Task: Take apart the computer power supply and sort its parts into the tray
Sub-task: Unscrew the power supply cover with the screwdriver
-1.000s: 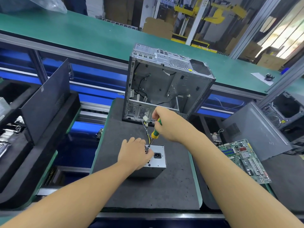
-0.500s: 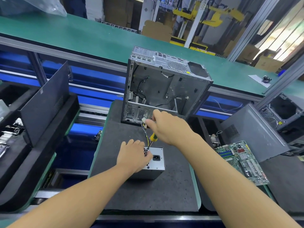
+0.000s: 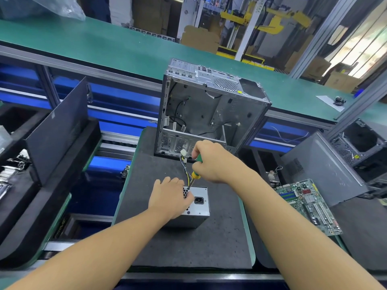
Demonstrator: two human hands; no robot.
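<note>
the power supply (image 3: 199, 208) sits on the mat (image 3: 188, 248), just below the right hand (image 3: 211, 162), which grips a near-upright screwdriver (image 3: 196, 175) tipped onto its far edge; the left hand (image 3: 170, 197) curls over its top.

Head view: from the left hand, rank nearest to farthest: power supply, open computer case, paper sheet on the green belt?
1. Power supply, held under the left hand.
2. Computer case, standing behind it.
3. Paper sheet, far right on the green belt.
</note>
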